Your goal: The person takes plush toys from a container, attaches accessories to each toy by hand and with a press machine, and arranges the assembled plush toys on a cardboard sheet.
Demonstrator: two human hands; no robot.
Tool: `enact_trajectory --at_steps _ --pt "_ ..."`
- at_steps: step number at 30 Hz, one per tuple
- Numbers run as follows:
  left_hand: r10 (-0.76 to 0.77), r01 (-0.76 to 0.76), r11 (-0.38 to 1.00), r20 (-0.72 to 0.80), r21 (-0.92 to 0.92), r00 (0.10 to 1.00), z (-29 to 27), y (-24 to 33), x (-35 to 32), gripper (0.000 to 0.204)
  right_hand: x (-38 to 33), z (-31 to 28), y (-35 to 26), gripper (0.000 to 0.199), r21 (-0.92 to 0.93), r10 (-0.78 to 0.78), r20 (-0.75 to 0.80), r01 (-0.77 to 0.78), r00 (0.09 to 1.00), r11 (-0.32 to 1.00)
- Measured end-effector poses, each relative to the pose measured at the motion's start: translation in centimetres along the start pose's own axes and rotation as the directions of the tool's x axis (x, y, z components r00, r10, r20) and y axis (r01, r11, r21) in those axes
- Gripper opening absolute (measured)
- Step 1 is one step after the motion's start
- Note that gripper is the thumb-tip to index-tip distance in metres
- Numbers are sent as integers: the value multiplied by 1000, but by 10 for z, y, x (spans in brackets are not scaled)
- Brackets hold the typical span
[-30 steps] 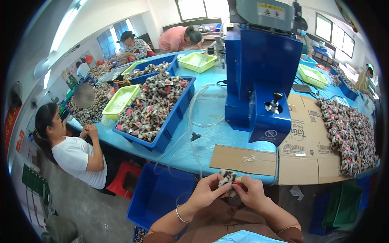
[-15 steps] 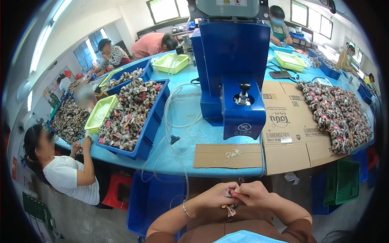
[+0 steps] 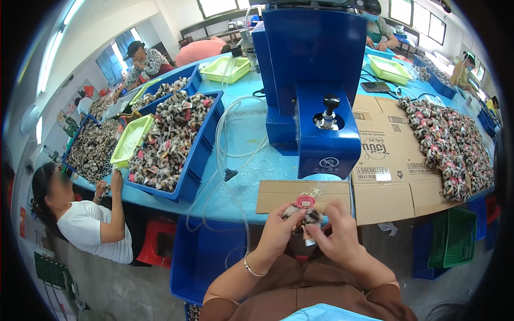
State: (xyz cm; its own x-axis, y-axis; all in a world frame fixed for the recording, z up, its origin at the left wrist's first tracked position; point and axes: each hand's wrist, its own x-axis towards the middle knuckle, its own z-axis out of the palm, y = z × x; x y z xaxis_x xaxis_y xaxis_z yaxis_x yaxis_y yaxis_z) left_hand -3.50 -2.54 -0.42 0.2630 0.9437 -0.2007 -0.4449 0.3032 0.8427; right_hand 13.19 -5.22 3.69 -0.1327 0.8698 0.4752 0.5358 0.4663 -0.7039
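now, furry toy [image 3: 306, 216]: between both hands, in front of the person; in this view it overlaps the near edge of the cardboard strip [image 3: 273, 195]. count the clock from it.
pink patch [image 3: 305, 201]: at twelve o'clock; half a second ago the toy sat lower, mostly buried in fingers, and now the patch shows whole. that suggests the toy has been turned, with the handling unfinished.
tag [image 3: 309, 239]: hangs at six o'clock.
left hand [image 3: 276, 230]: at eight o'clock, thumb and fingers clamped on the fur.
right hand [image 3: 342, 230]: at four o'clock, thumb against the toy beside the tag, forefinger blurred; whether it grips, i cannot tell.
blue machine [image 3: 327, 152]: at one o'clock.
blue bin [image 3: 199, 156]: at ten, heaped with similar toys.
toy pile [image 3: 450, 147]: at two, on the flattened box [image 3: 385, 207].
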Motion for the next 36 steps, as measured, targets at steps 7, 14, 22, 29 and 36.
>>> enact_trajectory --at_steps 7,14,22,29,36 --pt "-30 35 989 41 -147 999 20 4 22 19 1 13 18 25 52 -34 -147 42 989 998" --pt "64 -73 975 -50 -208 997 14 6 17 19 6 34 32 24 260 -19 -86 40 996 965" --pt "196 -197 974 -17 -109 980 21 -32 19 21 -36 36 112 31 380 270 58 -271 961 884" --pt "301 -334 940 -281 -73 911 18 -40 2 15 -17 66 28 30 357 69 80 -93 994 930" --pt "351 -362 931 -376 43 858 2 -30 -25 12 -22 68 -1 28 399 6 153 -67 988 915"
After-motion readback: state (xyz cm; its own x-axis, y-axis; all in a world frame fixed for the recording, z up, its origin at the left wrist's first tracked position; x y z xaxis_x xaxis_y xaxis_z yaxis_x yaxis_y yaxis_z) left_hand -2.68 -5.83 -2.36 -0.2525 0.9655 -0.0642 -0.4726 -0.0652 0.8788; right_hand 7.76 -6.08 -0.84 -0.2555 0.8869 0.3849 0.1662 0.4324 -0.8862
